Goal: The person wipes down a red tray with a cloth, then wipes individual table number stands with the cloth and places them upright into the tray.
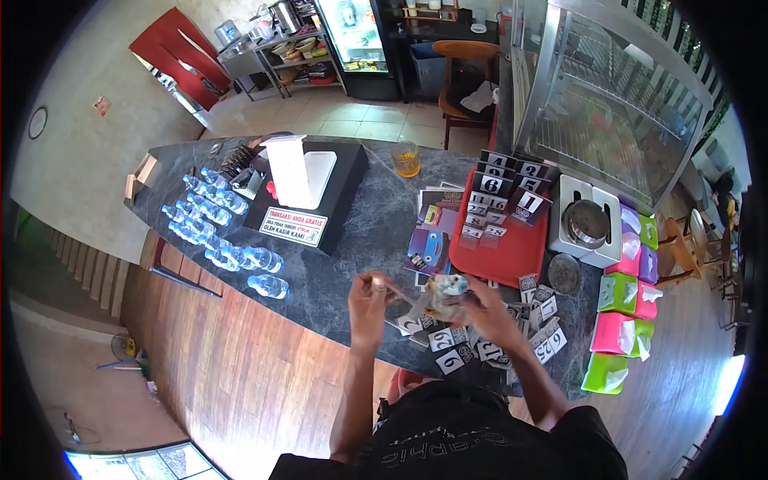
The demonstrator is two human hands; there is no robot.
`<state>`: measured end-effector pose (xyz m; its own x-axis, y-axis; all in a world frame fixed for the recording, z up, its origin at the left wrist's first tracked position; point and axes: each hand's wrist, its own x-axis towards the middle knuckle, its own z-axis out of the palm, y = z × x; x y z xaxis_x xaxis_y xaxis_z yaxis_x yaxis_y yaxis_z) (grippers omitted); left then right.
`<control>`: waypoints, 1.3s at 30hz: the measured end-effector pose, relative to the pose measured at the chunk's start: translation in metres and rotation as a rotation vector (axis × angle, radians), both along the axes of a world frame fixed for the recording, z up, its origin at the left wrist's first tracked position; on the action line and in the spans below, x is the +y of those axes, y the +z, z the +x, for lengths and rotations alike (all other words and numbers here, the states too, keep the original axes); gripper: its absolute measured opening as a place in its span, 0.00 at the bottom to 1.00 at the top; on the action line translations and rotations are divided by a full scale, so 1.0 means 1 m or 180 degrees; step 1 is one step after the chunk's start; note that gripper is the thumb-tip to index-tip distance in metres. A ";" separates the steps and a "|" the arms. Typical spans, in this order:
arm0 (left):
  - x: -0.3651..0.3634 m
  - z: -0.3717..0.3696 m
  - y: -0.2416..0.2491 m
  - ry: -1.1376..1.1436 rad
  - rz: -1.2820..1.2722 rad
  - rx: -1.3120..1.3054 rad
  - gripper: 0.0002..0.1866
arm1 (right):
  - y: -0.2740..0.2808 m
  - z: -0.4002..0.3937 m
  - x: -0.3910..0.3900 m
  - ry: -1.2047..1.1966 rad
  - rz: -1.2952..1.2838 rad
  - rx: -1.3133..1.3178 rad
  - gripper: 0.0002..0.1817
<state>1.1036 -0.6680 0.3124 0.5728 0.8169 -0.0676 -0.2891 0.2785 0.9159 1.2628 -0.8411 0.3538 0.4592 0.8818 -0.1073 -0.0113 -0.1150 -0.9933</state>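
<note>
My left hand [368, 304] is raised over the counter's near edge, its fingers pinched together. A thin, pale, see-through piece [404, 298] stretches from those fingers toward the right; blur hides its exact kind. My right hand [488, 314] grips a crumpled-looking beige, white and blue bundle [446, 296], also smeared by motion. Below both hands lies a loose pile of black-and-white number signs [453, 360]. More number signs [498, 182] stand upright on a red tray [500, 262] beyond my right hand.
Several water bottles [268, 286] stand at the left beside a black cash-counter box [344, 172] with a printed notice. A glass [406, 160] with amber contents sits farther back. Coloured tissue boxes [604, 373], a white-framed burner [608, 254] and a glass display case [608, 104] are at the right.
</note>
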 end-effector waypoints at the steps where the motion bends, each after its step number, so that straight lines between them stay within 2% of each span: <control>1: 0.000 0.002 -0.014 0.0122 0.0078 0.0447 0.16 | -0.021 -0.012 0.007 -0.0201 0.0104 0.0772 0.19; 2: -0.002 0.005 -0.014 0.0111 0.0079 0.0438 0.16 | -0.040 -0.020 0.015 -0.0399 0.0219 0.1530 0.19; 3: -0.003 0.008 -0.014 0.0040 -0.0077 0.0659 0.15 | -0.046 -0.023 0.019 -0.0429 0.0331 0.1911 0.19; 4: -0.004 0.008 -0.015 -0.0030 -0.0237 0.0890 0.15 | -0.056 -0.022 0.019 -0.0437 0.0330 0.1914 0.19; 6: -0.006 0.003 -0.012 -0.0162 -0.0249 0.0784 0.17 | -0.069 -0.020 0.019 -0.0704 0.0200 0.2762 0.19; 8: -0.006 -0.003 -0.006 -0.0760 -0.0299 -0.0095 0.19 | -0.071 -0.018 0.020 -0.0701 0.0205 0.2787 0.20; 9: -0.004 -0.004 -0.002 -0.0891 -0.0229 -0.0293 0.23 | -0.066 -0.017 0.020 -0.0631 0.0106 0.2744 0.20; 11: 0.000 -0.002 -0.001 -0.1091 -0.0269 -0.0509 0.25 | -0.058 -0.014 0.023 -0.0540 0.0007 0.2697 0.19; 14: 0.009 0.002 -0.009 -0.1393 -0.0260 -0.0683 0.28 | -0.049 -0.009 0.025 -0.0296 -0.0103 0.2277 0.20; 16: 0.012 0.005 -0.007 -0.1438 0.0136 -0.0546 0.31 | -0.043 -0.006 0.025 -0.0239 -0.0082 0.1816 0.20; 17: 0.010 0.007 -0.007 -0.1352 0.0143 -0.0630 0.32 | -0.058 -0.003 0.024 -0.0135 0.0183 0.1269 0.20; 18: 0.010 0.008 -0.005 -0.1357 0.0137 -0.0639 0.32 | -0.054 0.000 0.023 -0.0142 0.0177 0.1261 0.20; 20: 0.010 0.010 -0.001 -0.1220 0.0378 -0.0379 0.31 | -0.046 0.005 0.020 -0.0095 -0.0023 0.0511 0.19; 21: 0.011 0.009 -0.001 -0.1247 0.0484 -0.0328 0.29 | -0.035 0.006 0.019 -0.0100 -0.0024 0.0509 0.19; 23: 0.010 0.011 -0.005 -0.1279 0.0460 -0.0260 0.29 | -0.009 0.009 0.018 -0.0670 -0.0512 -0.0863 0.19; 24: 0.009 0.012 -0.008 -0.1304 0.0438 -0.0192 0.28 | -0.004 0.007 0.022 -0.1008 0.0128 -0.1470 0.21; 26: 0.002 0.014 -0.013 -0.1385 0.0256 -0.0189 0.26 | 0.030 -0.003 0.029 -0.0691 0.0519 -0.2419 0.24; 27: -0.001 0.015 -0.015 -0.1457 0.0081 -0.0182 0.25 | 0.035 -0.012 0.034 -0.0494 0.0727 -0.2697 0.30; 28: -0.003 0.017 -0.015 -0.1500 0.0072 -0.0184 0.25 | 0.033 -0.021 0.039 -0.0243 0.0697 -0.2675 0.31; 31: -0.009 0.023 -0.008 -0.0737 0.0629 -0.0557 0.20 | 0.037 -0.023 0.038 0.0129 0.0525 -0.2976 0.33; 33: -0.009 0.016 -0.009 -0.0551 0.0196 -0.0612 0.24 | 0.042 -0.017 0.031 0.0349 0.0357 -0.3205 0.31; 34: -0.008 0.012 0.005 -0.0583 0.0259 -0.0562 0.30 | 0.042 -0.014 0.026 0.0520 0.0345 -0.3232 0.30; 36: -0.004 0.004 0.019 -0.0768 0.0664 -0.0240 0.31 | 0.042 -0.005 0.012 0.0774 0.0276 -0.3572 0.28; 39: -0.009 0.010 0.027 -0.1495 0.0706 -0.0072 0.33 | 0.045 0.010 -0.005 0.0952 -0.0041 -0.3664 0.27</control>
<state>1.1135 -0.6767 0.3391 0.8803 0.4648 0.0947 -0.2000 0.1827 0.9626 1.2725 -0.8458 0.3986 0.0675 0.9723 0.2238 0.9159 0.0286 -0.4004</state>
